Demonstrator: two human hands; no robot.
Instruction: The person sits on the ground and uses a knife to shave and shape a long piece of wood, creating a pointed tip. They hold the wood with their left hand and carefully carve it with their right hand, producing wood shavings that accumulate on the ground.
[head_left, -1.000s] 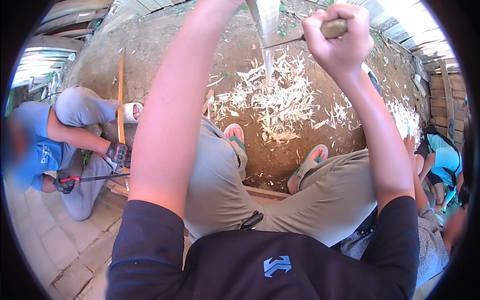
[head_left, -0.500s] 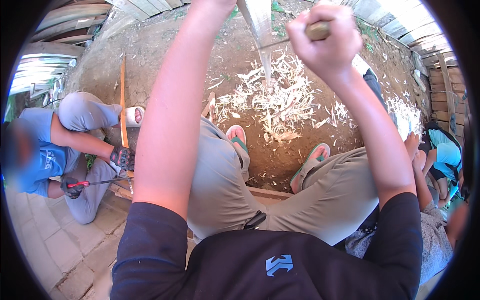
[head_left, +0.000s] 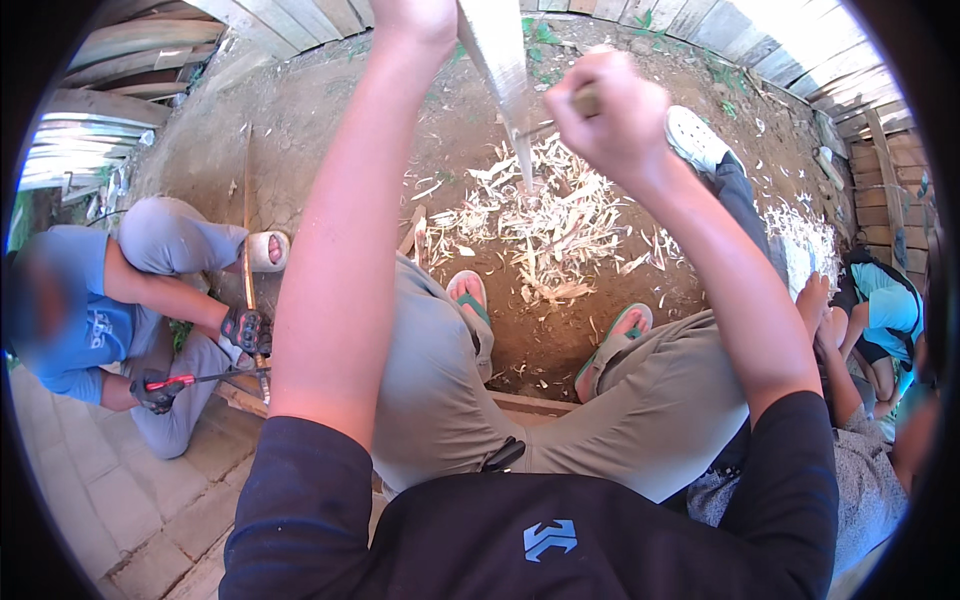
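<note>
Ahead of me a pale, tapered piece of wood (head_left: 500,70) slants down, its narrow end over a heap of shavings (head_left: 560,225). My right hand (head_left: 625,115), slightly blurred, is closed around the wooden handle (head_left: 587,99) of a knife. The thin blade reaches left from the fist and meets the wood's edge low down. My left hand (head_left: 412,14) is at the top edge of the picture beside the wood's upper part. Its fingers are cut off, so its grip is hidden.
At left a person in gloves (head_left: 245,330) holds a long thin wood strip (head_left: 249,215) and a red-handled tool (head_left: 175,383). Other people sit close on my right, one with a white shoe (head_left: 697,140) stretched forward. Plank fencing (head_left: 765,50) borders the dirt ground.
My right hand with the knife has moved left and slightly down, toward the wood. The wood and my left wrist have shifted slightly left in view.
</note>
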